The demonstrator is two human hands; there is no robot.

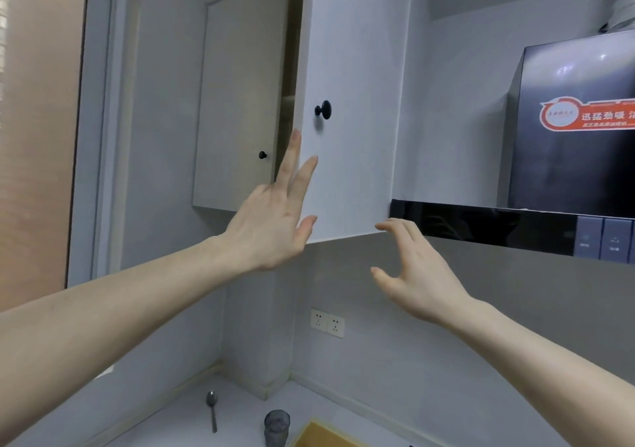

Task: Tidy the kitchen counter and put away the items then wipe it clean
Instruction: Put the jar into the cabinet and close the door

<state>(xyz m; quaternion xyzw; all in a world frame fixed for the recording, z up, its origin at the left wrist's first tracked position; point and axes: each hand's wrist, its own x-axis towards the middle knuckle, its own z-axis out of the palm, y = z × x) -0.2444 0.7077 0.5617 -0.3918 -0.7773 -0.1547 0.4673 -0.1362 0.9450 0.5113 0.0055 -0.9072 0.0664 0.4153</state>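
Note:
A white wall cabinet door (354,130) with a black knob (323,110) stands slightly ajar above the counter. My left hand (275,219) is raised with straight fingers against the door's left edge near its lower corner. My right hand (412,271) is spread below the door's bottom right corner, fingertips close to its lower edge, holding nothing. A second cabinet door (240,102) with a small black knob (262,154) hangs to the left. On the counter (178,422) below lie a metal spoon (212,409) and a grey glass (277,427).
A black range hood (570,157) with a glass front strip (481,228) juts out at the right, close to my right hand. A double wall socket (327,323) sits on the backsplash. A yellow board corner (319,434) shows by the glass. A window frame (99,137) stands at left.

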